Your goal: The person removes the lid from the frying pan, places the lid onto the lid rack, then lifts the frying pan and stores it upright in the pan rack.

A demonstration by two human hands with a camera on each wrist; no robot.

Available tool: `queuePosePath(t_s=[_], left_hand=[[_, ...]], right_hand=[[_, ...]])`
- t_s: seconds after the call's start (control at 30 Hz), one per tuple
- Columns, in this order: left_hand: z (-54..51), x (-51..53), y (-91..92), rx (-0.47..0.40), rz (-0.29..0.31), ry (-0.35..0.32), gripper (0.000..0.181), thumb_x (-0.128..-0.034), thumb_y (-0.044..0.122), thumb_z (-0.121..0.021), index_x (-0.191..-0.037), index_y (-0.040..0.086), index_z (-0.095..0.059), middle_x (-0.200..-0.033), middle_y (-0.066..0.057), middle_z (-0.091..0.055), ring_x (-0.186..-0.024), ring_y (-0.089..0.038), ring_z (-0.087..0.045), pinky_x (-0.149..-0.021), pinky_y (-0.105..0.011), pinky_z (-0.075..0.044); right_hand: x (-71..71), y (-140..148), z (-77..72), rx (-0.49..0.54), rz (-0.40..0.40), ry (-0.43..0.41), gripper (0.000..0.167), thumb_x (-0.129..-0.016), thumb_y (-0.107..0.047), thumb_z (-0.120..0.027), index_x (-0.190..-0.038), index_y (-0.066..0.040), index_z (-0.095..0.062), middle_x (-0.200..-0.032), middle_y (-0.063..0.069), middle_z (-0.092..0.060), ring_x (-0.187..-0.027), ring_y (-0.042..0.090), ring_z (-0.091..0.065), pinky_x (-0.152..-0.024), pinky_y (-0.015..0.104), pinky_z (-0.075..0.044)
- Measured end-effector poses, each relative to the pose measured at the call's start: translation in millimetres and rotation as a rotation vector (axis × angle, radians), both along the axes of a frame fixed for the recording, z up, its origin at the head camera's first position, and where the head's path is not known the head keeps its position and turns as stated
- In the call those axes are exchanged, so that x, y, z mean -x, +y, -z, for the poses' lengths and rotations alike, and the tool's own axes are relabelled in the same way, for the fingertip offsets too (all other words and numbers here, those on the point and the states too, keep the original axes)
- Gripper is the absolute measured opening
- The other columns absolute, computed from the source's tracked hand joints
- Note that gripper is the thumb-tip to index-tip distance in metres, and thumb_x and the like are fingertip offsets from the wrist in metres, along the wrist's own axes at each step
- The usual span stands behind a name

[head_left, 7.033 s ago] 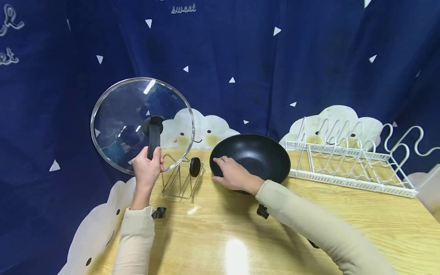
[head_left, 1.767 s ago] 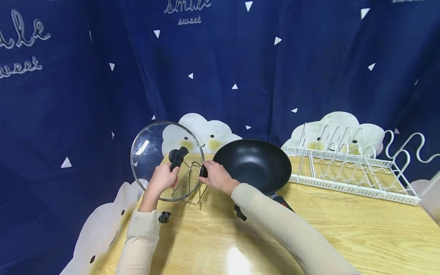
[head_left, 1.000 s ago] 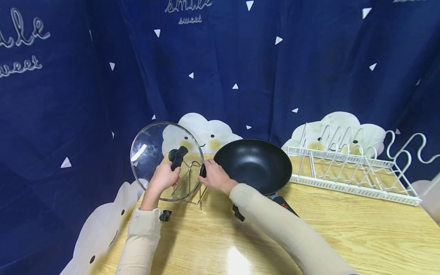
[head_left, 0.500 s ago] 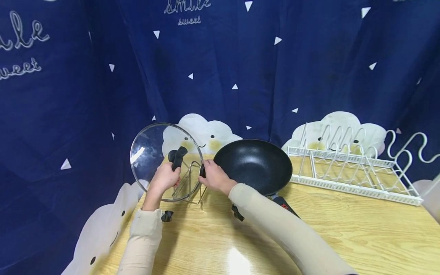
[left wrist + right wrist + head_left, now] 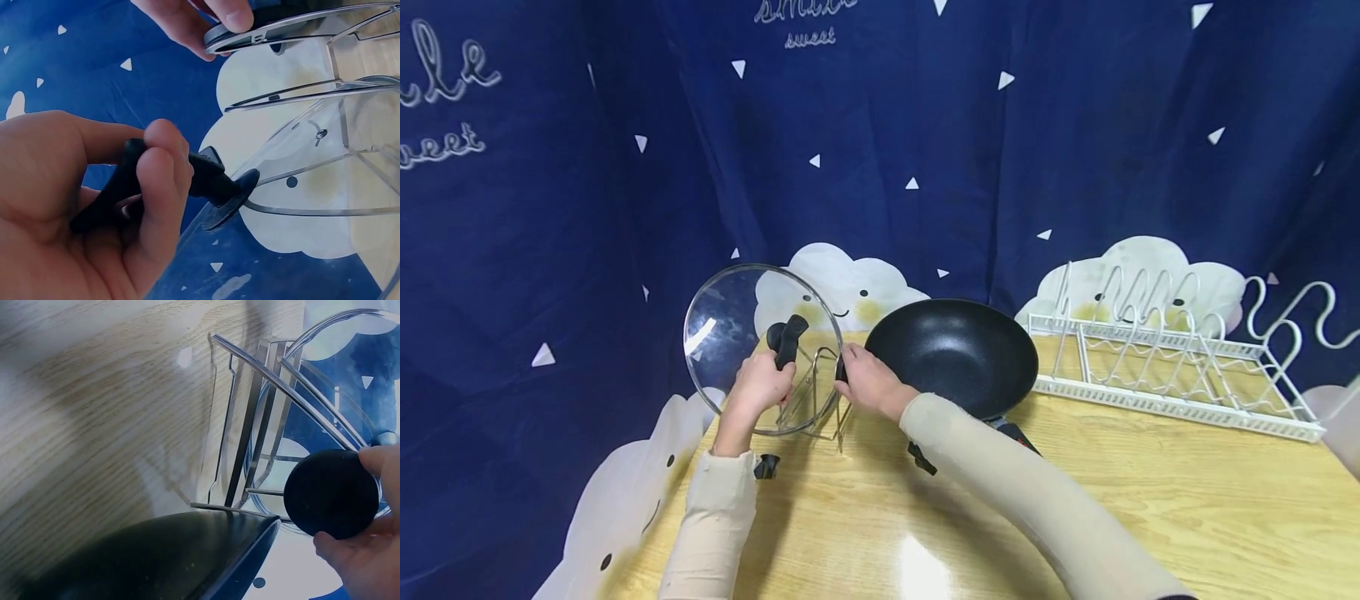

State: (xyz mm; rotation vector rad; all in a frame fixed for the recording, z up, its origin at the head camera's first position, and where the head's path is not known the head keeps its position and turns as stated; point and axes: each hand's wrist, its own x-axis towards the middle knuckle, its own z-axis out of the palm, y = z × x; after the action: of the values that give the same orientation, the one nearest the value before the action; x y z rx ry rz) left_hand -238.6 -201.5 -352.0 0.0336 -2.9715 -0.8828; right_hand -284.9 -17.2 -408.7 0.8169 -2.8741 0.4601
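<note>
1. Glass lid (image 5: 726,333): round, clear, rimmed in metal, standing steeply tilted among the wires of the rack; whether its lower edge rests there is unclear.
2. Its black handle (image 5: 791,340): gripped by the left hand (image 5: 760,387).
3. Silver wire rack (image 5: 245,425): upright on the wooden table (image 5: 850,517), its round black disc (image 5: 331,494) pinched by the right hand (image 5: 871,382).

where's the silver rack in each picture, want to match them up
Head: the silver rack stands left of centre, between the lid and the wok, partly seen through the lid's glass.
Left wrist: right side, its wires reaching the right edge.
Right wrist: upper middle towards the right, its bars above the wok's edge.
Shared landmark: the right hand holding the black disc at the rack.
</note>
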Motion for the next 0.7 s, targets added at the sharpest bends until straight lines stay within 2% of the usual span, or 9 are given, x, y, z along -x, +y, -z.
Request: queuePosePath(t_s=[0.1,0.2,0.37,0.47,0.7], left_hand=[[-3.7,-1.7,-0.3,0.018,-0.014,0.021,0.024,-0.0950,0.024,-0.047,-0.089,0.003,-0.057,-0.060,-0.006,-0.065,-0.056,-0.019,-0.060,-0.059,-0.034,-0.043],[-5.9,-3.5,-1.2,0.050,-0.024,0.050,0.023,-0.0932,0.021,-0.048,-0.080,0.004,-0.057,-0.058,-0.004,-0.063,-0.057,-0.022,-0.061,-0.058,-0.035,-0.045],[-8.1,-3.9,-0.8,0.127,-0.046,0.082,0.027,-0.0920,0.021,-0.051,-0.069,0.007,-0.049,-0.064,-0.010,-0.055,-0.060,-0.029,-0.056,-0.055,-0.038,-0.043],[-12.4,-2.9,-0.7,0.186,-0.056,0.096,0.029,-0.0922,0.022,-0.052,-0.068,0.008,-0.047,-0.067,-0.012,-0.052,-0.063,-0.031,-0.054,-0.055,-0.041,-0.042],[-26.4,-5.2,2.7,0.273,-0.092,0.116,0.028,-0.0925,0.029,-0.054,-0.074,0.008,-0.055,-0.076,-0.015,-0.060,-0.075,-0.038,-0.061,-0.060,-0.049,-0.047]], right_hand=[[0.3,0,-3.7,-0.013,-0.010,-0.002,0.063,-0.094,-0.034,-0.058,-0.141,0.003,-0.036,-0.139,0.018,-0.043,-0.125,0.028,-0.045,-0.101,0.036,-0.039],[-0.3,1,-5.7,-0.039,-0.016,-0.005,0.064,-0.094,-0.035,-0.058,-0.141,0.002,-0.035,-0.140,0.017,-0.043,-0.127,0.027,-0.044,-0.103,0.035,-0.037],[-1.5,5,-4.8,-0.063,-0.020,-0.012,0.063,-0.095,-0.034,-0.056,-0.142,0.002,-0.034,-0.138,0.017,-0.043,-0.127,0.027,-0.043,-0.103,0.035,-0.037],[-1.9,10,-6.9,-0.076,-0.014,-0.020,0.061,-0.096,-0.034,-0.054,-0.141,0.001,-0.034,-0.137,0.018,-0.043,-0.126,0.028,-0.043,-0.102,0.036,-0.038],[-3.3,26,-18.2,-0.142,0.008,-0.005,0.056,-0.095,-0.034,-0.054,-0.138,0.001,-0.040,-0.133,0.019,-0.044,-0.125,0.032,-0.042,-0.101,0.038,-0.039]])
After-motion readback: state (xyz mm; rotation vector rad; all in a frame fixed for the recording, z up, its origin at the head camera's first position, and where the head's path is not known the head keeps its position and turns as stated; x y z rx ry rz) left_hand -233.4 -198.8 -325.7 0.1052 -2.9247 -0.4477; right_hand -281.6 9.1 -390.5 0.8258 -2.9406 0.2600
